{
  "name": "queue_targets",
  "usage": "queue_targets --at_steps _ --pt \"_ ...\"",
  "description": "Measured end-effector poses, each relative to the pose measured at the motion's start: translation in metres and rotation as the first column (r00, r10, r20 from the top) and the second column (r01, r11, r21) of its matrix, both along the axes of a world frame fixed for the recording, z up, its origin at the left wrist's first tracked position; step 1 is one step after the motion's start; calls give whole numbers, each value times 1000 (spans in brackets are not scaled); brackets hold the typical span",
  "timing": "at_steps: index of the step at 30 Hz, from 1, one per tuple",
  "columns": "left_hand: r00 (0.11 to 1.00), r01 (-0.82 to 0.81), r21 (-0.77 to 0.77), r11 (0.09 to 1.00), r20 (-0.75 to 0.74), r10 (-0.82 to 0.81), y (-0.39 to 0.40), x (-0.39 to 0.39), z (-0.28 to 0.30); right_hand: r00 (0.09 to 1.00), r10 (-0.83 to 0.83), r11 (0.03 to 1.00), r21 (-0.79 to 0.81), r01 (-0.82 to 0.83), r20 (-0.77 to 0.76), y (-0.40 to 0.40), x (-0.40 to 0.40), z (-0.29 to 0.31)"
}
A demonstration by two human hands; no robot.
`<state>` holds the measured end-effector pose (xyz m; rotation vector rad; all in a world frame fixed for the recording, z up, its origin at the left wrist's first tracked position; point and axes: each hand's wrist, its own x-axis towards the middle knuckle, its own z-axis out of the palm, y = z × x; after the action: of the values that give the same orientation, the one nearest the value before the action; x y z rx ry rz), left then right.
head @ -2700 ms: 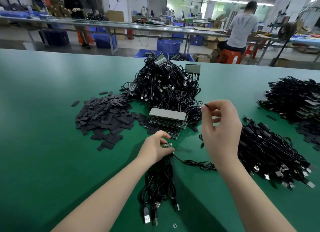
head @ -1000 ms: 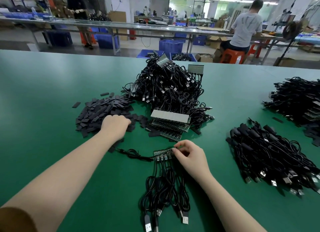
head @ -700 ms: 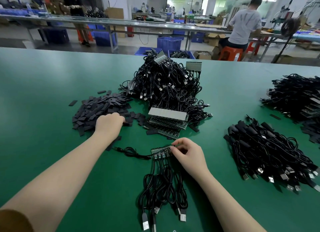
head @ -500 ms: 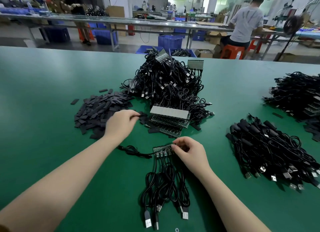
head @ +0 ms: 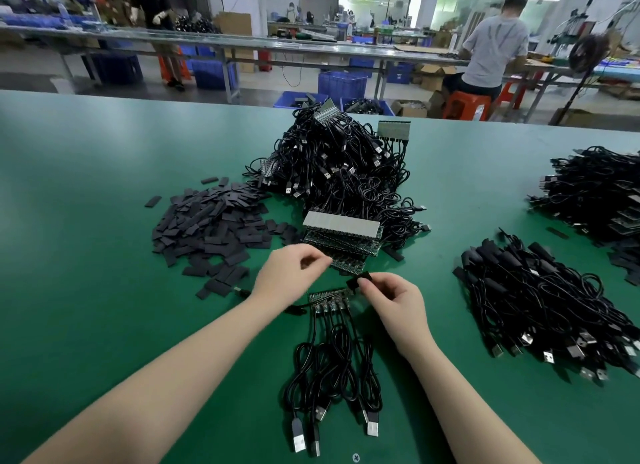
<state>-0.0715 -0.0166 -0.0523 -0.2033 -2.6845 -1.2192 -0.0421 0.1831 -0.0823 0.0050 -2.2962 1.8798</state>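
Handling black sleeve point(head: 360, 279) at board strip point(head: 329, 295)
Your right grip point(head: 394, 300) is pinching the sleeve; your left grip point(head: 291, 273) is hovering curled, its hold impossible to tell.

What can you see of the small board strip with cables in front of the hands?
The board strip is a narrow green circuit board lying on the green table, long side left to right. Several black cables leave its near edge, loop loosely and end in USB plugs toward the camera. The right hand pinches a black sleeve at its right end; the left hand hovers by its left end.
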Motion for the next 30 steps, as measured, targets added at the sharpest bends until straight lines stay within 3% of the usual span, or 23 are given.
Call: queue_targets --at_steps 5,9,12,16,19,21,26,30 --pt "949 -315 -336 888 -94 301 -65 -26 -8 997 -41 998 46 38 65 0 -3 4" --pt "898 -426 -515 744 -137 419 -111 -46 -7 993 -99 991 98 92 61 -20 -14 24" --pt "869 -450 -557 698 -91 487 -128 -64 1 997 49 992 113 -56 67 -58 -30 49" --pt "863 -447 -561 697 -65 501 -128 -79 10 935 296 955 -66 -288 198 -95 -52 75" --pt "892 -374 -610 699 -29 452 -126 -87 12 931 329 921 162 -353 160 -91 -51 70" --pt "899 -329 -635 699 16 438 -128 -92 9 956 281 915 276 -293 86 -77 -43 58" --pt "889 -308 -656 689 60 454 -134 -98 3 999 50 930 366 -41 -16 -27 -22 16" --pt "893 -269 -685 677 86 442 -137 -100 3 998 -21 952 303 38 -62 -9 -6 -5"
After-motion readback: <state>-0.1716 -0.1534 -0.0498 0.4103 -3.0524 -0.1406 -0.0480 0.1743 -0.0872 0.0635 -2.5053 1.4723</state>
